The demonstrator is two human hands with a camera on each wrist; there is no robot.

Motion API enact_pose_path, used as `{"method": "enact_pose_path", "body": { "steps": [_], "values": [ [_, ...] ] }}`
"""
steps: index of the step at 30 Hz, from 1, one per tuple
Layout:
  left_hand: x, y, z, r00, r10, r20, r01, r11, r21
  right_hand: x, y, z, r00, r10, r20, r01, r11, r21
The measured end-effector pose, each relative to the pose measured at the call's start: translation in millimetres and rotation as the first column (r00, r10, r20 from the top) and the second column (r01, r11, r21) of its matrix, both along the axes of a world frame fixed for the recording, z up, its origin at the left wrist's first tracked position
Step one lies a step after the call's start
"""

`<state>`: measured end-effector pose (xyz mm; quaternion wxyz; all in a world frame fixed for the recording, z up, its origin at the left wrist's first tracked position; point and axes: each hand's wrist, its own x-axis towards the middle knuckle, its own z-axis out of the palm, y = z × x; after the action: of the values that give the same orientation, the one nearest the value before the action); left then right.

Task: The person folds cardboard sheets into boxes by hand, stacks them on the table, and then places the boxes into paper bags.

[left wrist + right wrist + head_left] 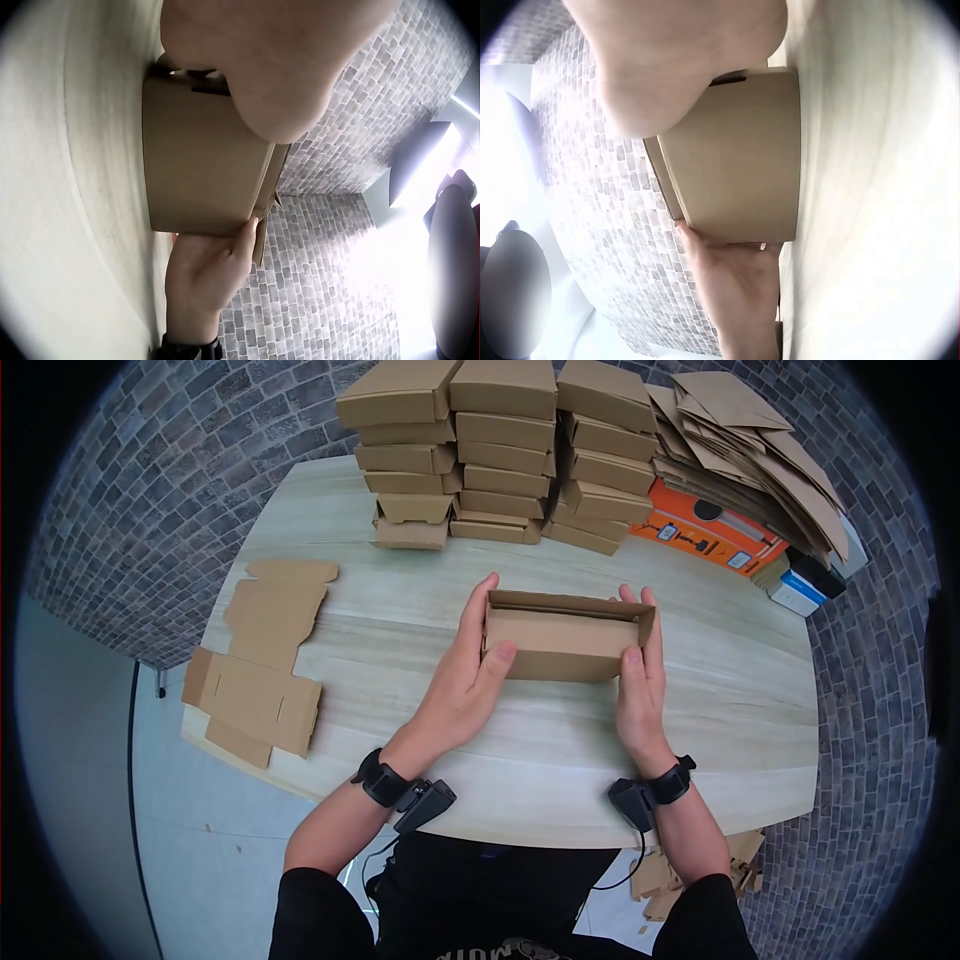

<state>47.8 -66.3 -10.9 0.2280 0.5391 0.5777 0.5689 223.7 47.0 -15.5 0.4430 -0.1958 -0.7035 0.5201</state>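
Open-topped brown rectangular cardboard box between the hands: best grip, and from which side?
Probably the box by its two short end walls, from left and right at once: they stand upright and opposed, while the top is open.

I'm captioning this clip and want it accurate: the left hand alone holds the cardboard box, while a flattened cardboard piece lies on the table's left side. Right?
Not quite: the head view shows the right hand holding the cardboard box too, at the end opposite the left hand. The flattened cardboard piece is where you say.
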Motion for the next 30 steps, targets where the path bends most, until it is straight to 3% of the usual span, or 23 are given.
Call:
{"method": "enact_pose_path", "body": {
  "steps": [9,13,16,18,22,24,28,30],
  "values": [
    [-6,1,-8,0.992,0.087,0.092,-0.088,0.996,0.012,10,21,-12,1.000,0.016,0.005,-0.015,0.996,-0.089],
    [-14,2,-14,0.996,0.082,-0.022,-0.080,0.995,0.063,8,22,-13,0.984,0.069,-0.164,-0.105,0.969,-0.224],
    [-13,3,-16,0.998,0.017,0.058,-0.022,0.995,0.094,9,22,-14,0.963,0.092,-0.253,-0.174,0.930,-0.323],
    [-13,5,-21,0.964,-0.112,0.239,0.076,0.985,0.155,10,24,-16,0.952,0.107,-0.288,-0.206,0.918,-0.339],
    [-18,4,-19,0.971,-0.145,0.192,0.134,0.989,0.067,11,27,-20,0.958,0.143,-0.250,-0.216,0.930,-0.297],
    [-20,2,-18,0.970,-0.123,0.209,0.127,0.992,-0.009,11,26,-20,0.951,0.140,-0.276,-0.227,0.922,-0.315],
    [-17,-1,-3,0.968,-0.089,0.236,0.093,0.996,-0.006,14,34,-32,0.948,0.073,-0.308,-0.216,0.861,-0.461],
    [-17,-1,20,0.950,0.021,0.311,-0.018,1.000,-0.011,16,46,-38,0.931,0.039,-0.364,-0.222,0.850,-0.478]
  ]
}}
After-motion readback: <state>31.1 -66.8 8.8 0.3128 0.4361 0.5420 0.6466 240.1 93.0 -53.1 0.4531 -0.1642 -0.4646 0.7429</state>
